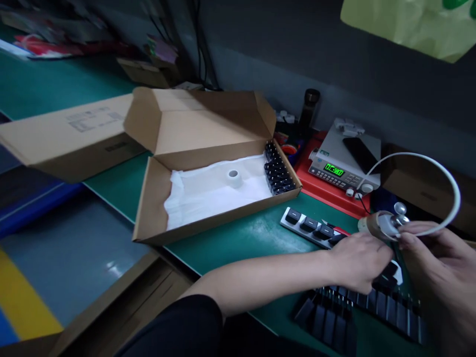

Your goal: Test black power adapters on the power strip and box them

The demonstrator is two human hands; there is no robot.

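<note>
My left hand (362, 260) is closed over the right part of a pale strip (303, 228) that carries several black plug-like blocks (309, 224). Its fingers curl away from view, so what they grip is hidden. At the right, my right hand (442, 260) pinches a white cable (451, 186), which arcs over from the front of a bench meter (334, 171) with a green lit display. Just beyond those fingertips are a shiny metal knob (400, 208) and a tan roll (374, 225). Rows of black adapters with metal pins (329, 320) lie below my left hand.
An open cardboard box (215, 218) holds white sheeting, a small white roll (234, 176) and black pinned adapters (277, 171). A closed carton (74, 129) stands left. The meter rests on a red tray (310, 181), with a dark phone (360, 153) on top. A dark bottle (308, 109) stands behind.
</note>
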